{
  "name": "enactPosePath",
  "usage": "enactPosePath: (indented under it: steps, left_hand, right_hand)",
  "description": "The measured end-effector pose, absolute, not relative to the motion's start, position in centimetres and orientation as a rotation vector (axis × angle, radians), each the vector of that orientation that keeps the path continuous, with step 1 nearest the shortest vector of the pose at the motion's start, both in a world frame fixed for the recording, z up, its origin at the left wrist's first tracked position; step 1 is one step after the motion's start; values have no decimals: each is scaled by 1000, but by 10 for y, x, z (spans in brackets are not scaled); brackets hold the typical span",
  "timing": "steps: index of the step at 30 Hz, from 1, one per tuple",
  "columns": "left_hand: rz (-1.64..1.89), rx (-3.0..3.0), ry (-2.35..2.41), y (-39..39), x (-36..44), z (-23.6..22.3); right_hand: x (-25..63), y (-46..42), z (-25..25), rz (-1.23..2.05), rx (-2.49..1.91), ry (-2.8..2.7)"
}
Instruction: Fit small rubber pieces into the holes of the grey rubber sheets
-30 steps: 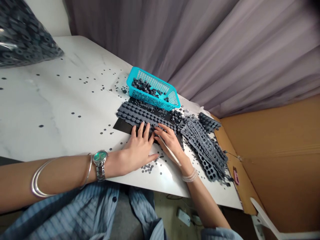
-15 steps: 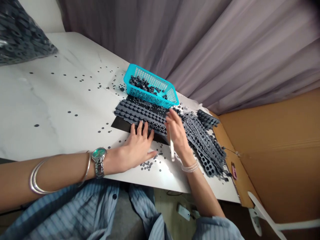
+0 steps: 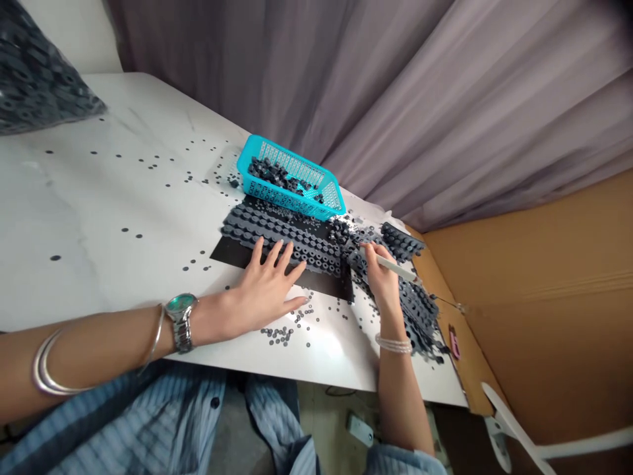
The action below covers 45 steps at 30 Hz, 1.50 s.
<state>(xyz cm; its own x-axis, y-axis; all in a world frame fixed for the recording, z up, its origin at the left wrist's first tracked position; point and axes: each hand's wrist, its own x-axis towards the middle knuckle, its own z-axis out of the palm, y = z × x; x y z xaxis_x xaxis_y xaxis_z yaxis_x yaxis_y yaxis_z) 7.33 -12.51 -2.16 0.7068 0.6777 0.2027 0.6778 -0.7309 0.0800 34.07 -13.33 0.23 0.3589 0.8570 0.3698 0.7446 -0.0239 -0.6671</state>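
Observation:
A dark grey rubber-looking sheet with rows of round moulded parts [image 3: 284, 231] lies on a black mat [image 3: 228, 252]. My left hand [image 3: 262, 287] rests palm down with fingers spread, its fingertips on the near edge of that sheet. At the sheet's right end, my right hand [image 3: 383, 277] is closed around a slim white stick-like tool [image 3: 395, 267]; the tool's tip is hidden. Beneath and beyond this hand are small loose dark pieces [image 3: 340, 231] and a heap of perforated grey sheets [image 3: 419, 310].
Behind the mat stands a turquoise basket [image 3: 291, 203] with small dark parts inside. Little round discs [image 3: 279, 336] are scattered over the white table [image 3: 138, 284]. A bag of dark parts [image 3: 44, 79] sits far left. Cardboard [image 3: 534, 297] and a pink-handled tool [image 3: 453, 343] are at right.
My right hand has moved right and lower, from near the basket to the sheet's right end. The white tool has swung from nearly upright to slanting rightward. My left hand stays on the sheet.

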Motion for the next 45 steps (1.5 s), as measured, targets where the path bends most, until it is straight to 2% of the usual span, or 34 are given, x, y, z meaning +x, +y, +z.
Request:
enactPosePath:
  steps: [6,10,15,21,34,45]
  left_hand:
    - [-198,-2911,-1120,-100,45,-6]
    - [-295,-2956,-915,-88,21,-12]
    - [-365,-2992,-875,-90,14,-24]
    - [-352,-3013,-863,-86,20,-27]
    - [-219,-3055,-879,-85,19,-24]
    - [-213,-3072,-883,-84,20,-27]
  right_hand:
    - [309,-123,18,139,-1635,-1493]
    - [271,-114,28,166,-1517,-1698]
    - [239,-115,8,166,-1487,-1955]
    - [249,-121,-15,201,-1481,-2073]
    - [243,-115,-19,72,-1379,-2236]
    - [248,-107,-27,62,-1377,-2089]
